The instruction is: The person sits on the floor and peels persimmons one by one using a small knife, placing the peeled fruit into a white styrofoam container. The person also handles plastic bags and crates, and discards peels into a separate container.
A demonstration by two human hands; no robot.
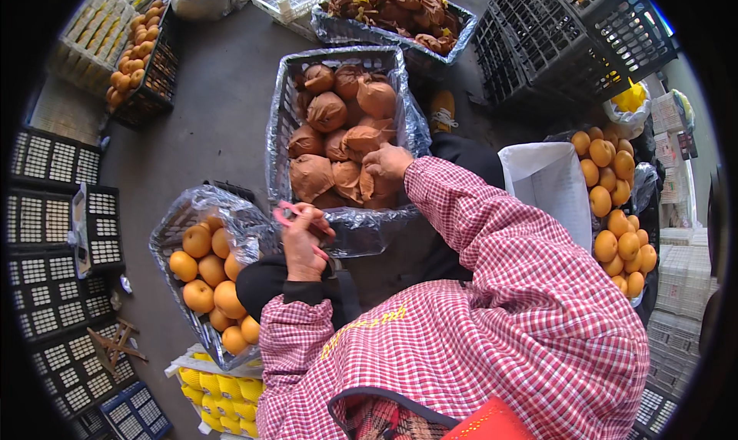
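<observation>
My left hand [304,244] is closed around a pink tool [283,214] with a looped handle, which looks like scissors; its blades are hidden. It is above the near left corner of a plastic-lined crate [274,117]. Inside that crate lie several round fruits in brown paper wraps [327,111]. My right hand [389,162] is at the crate's right side, its curled fingers touching a paper-wrapped fruit [362,141]. Whether they grip it cannot be told. Left of my knee, a second lined crate [164,255] holds bare orange-brown fruits [212,270], probably pears.
Beyond the wrapped fruit stands a lined crate of crumpled brown paper [398,10]. Stacked black crates [536,42] rise at the far right. A white-lined box [545,180] and more bare fruit [611,169] are at my right. Fruits in yellow foam nets [222,394] sit at lower left.
</observation>
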